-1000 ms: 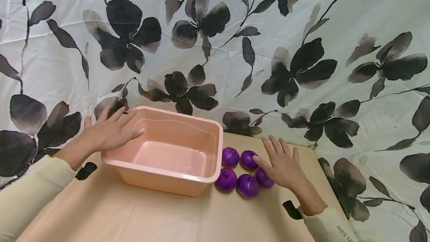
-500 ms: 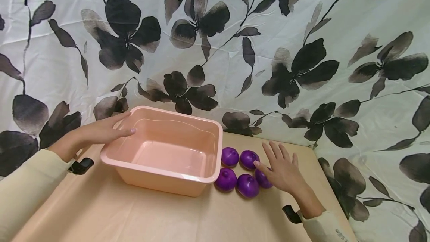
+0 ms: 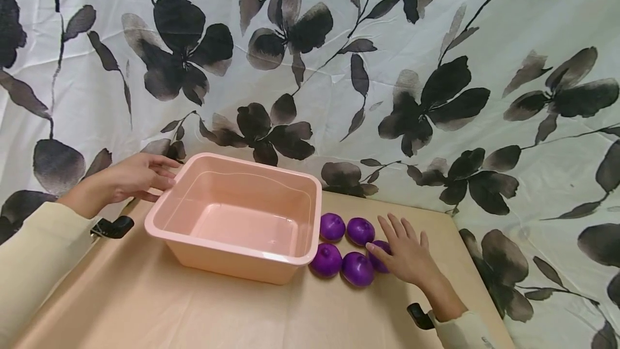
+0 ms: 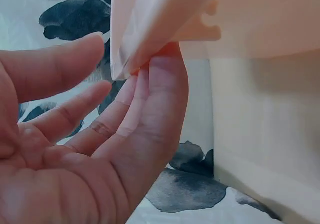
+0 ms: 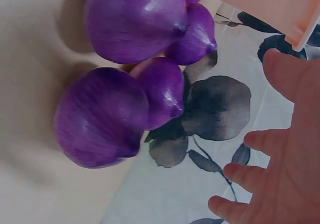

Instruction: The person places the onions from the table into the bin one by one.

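A pink plastic basin [image 3: 227, 262] stands on the table. At its left rim is my left hand [image 3: 127, 181]. In the left wrist view, its fingertips [image 4: 167, 67] reach under a corner of the basin rim [image 4: 117, 67], while the thumb is apart from it. Several purple onions sit close together just right of the basin, among them a front onion [image 3: 358, 269] and a back onion [image 3: 360, 231]. My right hand [image 3: 411, 263] hovers at the rightmost onion [image 3: 375, 264], partly covering it. In the right wrist view its fingers are spread, apart from the onions [image 5: 102, 119].
A white cloth with dark flowers [image 3: 339, 96] hangs behind the table and along its right side. The table [image 3: 271, 316] has a pale tan covering. A black strap piece [image 3: 113, 227] sticks out at the left wrist, another black strap piece [image 3: 420, 316] at the right.
My left hand has moved left, from over the basin's left rim to its outer side. The right hand has lowered slightly toward the onions. Basin and onions stay put.
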Demonstrator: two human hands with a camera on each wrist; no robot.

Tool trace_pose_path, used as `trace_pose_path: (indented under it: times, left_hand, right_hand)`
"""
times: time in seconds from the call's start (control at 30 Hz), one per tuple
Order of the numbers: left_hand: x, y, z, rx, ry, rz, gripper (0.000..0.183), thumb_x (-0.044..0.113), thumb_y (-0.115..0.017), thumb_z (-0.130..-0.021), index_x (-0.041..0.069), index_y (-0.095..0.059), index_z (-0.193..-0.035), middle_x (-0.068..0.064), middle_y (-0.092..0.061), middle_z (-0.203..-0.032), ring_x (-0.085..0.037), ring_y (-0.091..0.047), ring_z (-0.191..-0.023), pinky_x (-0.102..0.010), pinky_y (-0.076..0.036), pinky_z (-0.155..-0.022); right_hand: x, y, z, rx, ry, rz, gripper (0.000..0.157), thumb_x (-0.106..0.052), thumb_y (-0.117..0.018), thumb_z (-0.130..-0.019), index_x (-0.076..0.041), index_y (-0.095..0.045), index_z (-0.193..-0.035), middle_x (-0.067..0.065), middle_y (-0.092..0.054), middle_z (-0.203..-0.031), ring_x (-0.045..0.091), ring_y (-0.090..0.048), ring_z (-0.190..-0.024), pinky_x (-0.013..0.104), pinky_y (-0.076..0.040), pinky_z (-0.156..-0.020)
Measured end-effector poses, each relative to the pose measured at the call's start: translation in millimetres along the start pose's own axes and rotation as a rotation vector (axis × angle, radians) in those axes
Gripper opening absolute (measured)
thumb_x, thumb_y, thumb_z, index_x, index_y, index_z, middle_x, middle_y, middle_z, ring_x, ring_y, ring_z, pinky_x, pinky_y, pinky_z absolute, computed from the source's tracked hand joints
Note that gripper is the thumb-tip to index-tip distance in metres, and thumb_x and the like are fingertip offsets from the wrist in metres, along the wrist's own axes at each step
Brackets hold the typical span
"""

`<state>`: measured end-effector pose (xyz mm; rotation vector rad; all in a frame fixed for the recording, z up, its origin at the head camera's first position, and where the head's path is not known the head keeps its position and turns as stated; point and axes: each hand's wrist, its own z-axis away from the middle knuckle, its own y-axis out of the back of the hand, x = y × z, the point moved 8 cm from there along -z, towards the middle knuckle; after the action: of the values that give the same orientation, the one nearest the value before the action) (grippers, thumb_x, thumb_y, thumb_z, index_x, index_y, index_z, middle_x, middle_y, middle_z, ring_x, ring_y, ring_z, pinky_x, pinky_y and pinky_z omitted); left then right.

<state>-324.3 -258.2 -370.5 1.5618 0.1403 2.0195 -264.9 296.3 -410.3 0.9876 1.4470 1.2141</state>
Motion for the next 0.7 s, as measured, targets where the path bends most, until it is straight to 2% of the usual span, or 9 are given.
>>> trace_pose_path:
  times: [0.03,0.17,0.3,0.5,0.7]
  left_hand:
    - [-1.8,0.7,-1.2,-0.004,0.004,0.012,0.068,0.007,-0.059,-0.103,-0.009,-0.023,-0.158,-0.03,-0.052,-0.14,-0.015,-0.068,-0.103,-0.043,-0.063,-0.088]
    - [-10.1,3.0,-2.9,-0.019,0.041,0.052,0.07,0.008,-0.059,-0.103,-0.008,-0.021,-0.16,-0.015,-0.064,-0.129,-0.009,-0.07,-0.101,-0.04,-0.063,-0.089]
    - [-17.3,6.5,-2.0,-0.022,0.061,0.066,0.072,0.01,-0.062,-0.102,-0.008,-0.022,-0.16,0.004,-0.069,-0.112,-0.006,-0.07,-0.096,-0.037,-0.064,-0.086]
    - [-22.3,6.4,-4.6,-0.049,0.061,0.096,0.075,0.012,-0.065,-0.101,-0.01,-0.023,-0.159,0.009,-0.07,-0.106,-0.007,-0.071,-0.096,-0.034,-0.063,-0.086]
    - [-26.7,4.6,-9.9,-0.063,0.077,0.122,0.073,0.012,-0.064,-0.102,-0.013,-0.023,-0.157,0.012,-0.072,-0.101,-0.006,-0.072,-0.094,-0.031,-0.063,-0.085]
  right_hand:
    - [1,-1.2,0,0.0,-0.001,0.001,0.082,-0.062,-0.057,-0.1,-0.012,-0.037,-0.161,0.023,-0.031,-0.168,0.055,-0.023,-0.154,0.088,-0.01,-0.111]
    - [2,-9.3,-1,-0.009,0.008,-0.031,0.082,-0.057,-0.065,-0.097,-0.012,-0.039,-0.16,0.023,-0.034,-0.167,0.055,-0.027,-0.152,0.088,-0.016,-0.11]
    - [3,-17.8,-5,-0.005,0.046,-0.112,0.082,-0.05,-0.072,-0.094,-0.01,-0.042,-0.158,0.026,-0.036,-0.164,0.055,-0.034,-0.149,0.084,-0.028,-0.109]
    - [11,-28.4,-6,0.006,0.063,-0.231,0.08,-0.037,-0.08,-0.091,-0.002,-0.045,-0.154,0.034,-0.038,-0.16,0.06,-0.036,-0.144,0.078,-0.035,-0.11]
    - [27,-37.1,-7,0.037,0.066,-0.302,0.076,-0.022,-0.084,-0.086,0.001,-0.048,-0.15,0.031,-0.045,-0.156,0.058,-0.042,-0.142,0.073,-0.037,-0.113]
